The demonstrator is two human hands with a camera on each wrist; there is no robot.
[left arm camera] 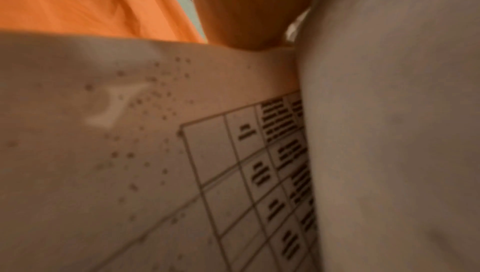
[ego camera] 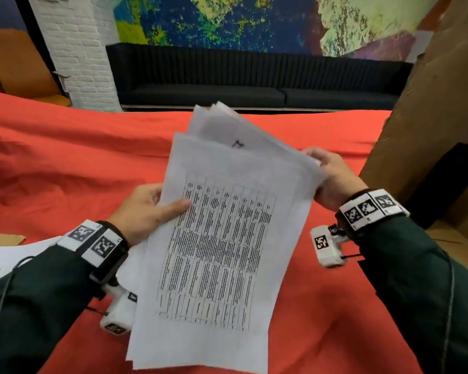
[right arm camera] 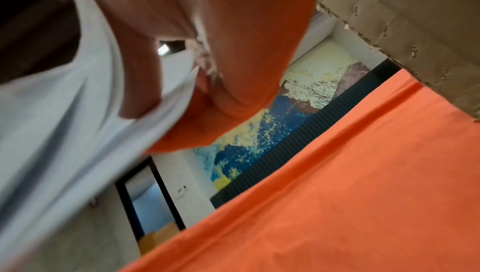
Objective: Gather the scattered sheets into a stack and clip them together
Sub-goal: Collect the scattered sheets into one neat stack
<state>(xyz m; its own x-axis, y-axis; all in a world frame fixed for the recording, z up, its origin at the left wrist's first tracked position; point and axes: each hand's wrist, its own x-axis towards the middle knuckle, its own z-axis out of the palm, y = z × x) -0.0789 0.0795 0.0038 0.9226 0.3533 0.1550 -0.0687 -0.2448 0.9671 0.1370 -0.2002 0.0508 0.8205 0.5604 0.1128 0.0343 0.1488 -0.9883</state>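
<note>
Both hands grip the sheets [ego camera: 216, 238] above the red table [ego camera: 65, 157]: left hand [ego camera: 146, 209] pinching the left edge, right hand [ego camera: 333, 179] clasping the right.

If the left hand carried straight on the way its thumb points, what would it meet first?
The left hand points right, thumb across the printed top sheet. It already grips the sheets, so nothing new lies before them. Beyond the sheets, the right hand on their far edge seems next, though depth is unclear.

A dark bench sofa [ego camera: 254, 85] lines the mural wall [ego camera: 227, 20] beside white brick [ego camera: 76, 49].
</note>
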